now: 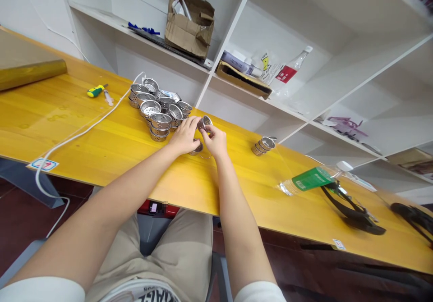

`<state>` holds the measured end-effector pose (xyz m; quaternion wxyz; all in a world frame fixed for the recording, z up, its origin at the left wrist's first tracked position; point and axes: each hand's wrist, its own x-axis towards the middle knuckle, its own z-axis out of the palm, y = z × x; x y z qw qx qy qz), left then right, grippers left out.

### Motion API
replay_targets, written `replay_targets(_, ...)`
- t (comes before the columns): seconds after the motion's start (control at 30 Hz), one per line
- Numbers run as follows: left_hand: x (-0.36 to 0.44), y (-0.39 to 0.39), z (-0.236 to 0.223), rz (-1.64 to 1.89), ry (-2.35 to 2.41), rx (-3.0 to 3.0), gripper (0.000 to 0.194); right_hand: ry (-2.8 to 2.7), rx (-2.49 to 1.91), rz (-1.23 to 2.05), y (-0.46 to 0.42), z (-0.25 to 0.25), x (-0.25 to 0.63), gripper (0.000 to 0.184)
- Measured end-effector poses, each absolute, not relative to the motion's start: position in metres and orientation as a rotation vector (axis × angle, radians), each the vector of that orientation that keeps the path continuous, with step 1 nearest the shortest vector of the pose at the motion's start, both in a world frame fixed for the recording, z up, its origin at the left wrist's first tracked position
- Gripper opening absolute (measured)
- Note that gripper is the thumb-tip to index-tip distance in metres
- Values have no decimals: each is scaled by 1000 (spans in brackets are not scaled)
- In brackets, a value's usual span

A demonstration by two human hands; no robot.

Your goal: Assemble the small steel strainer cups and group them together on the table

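We are sitting at the yellow counter (111, 146) with both forearms reaching forward over its near edge. Our left hand (184, 135) and our right hand (214, 140) are meeting at the middle of the counter, and together they are gripping a small metal cup (204, 122) between the fingertips, tilted so its open side is facing up and to the right. A second cup (197, 148) is lying on the counter just under the left hand, touching it.

To do this step well, we judge that we should be keeping the fingertips on the rim and turning the held cup slowly, so that it is not slipping away.

Farther and to the left, a pile of cups (158, 108) is waiting, stacked loosely. To the right, a small stack (263, 145) is standing apart, and a plastic bottle (313, 179) is lying on its side.

Several things are hard to make out. Our fingers are covering most of the held cup, so we cannot tell whether it is one piece or two pressed together. The holes in its wall are too small to count. The far shelf (257, 92) is cut off at the right.
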<state>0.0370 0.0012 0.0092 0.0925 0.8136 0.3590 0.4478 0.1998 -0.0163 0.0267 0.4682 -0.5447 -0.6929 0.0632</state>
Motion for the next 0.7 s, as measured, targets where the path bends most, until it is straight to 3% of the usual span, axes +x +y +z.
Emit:
replay_targets(0.07, 38, 4, 7, 1394, 1050, 2414, 81, -1760, -1277, 158, -21, 30, 186, 19)
replay_targets(0.2, 38, 9, 5, 1462, 1072, 2416, 67, -1869, -1240, 64, -28, 30, 171, 24)
replay_targets(0.3, 35, 12, 5, 1398, 1058, 2443, 59, -1911, -1231, -6, -29, 30, 175, 26)
replay_targets(0.5, 36, 5, 11, 1232, 853, 2438, 57, -1807, -1375, -81, -26, 33, 193, 51)
replay_targets(0.6, 39, -1, 15, 1212, 810, 2378, 44, -1764, -1413, -110, -24, 31, 197, 52)
replay_targets(0.7, 42, -5, 16, 1213, 822, 2311, 48, -1762, -1425, -82, -23, 28, 198, 54)
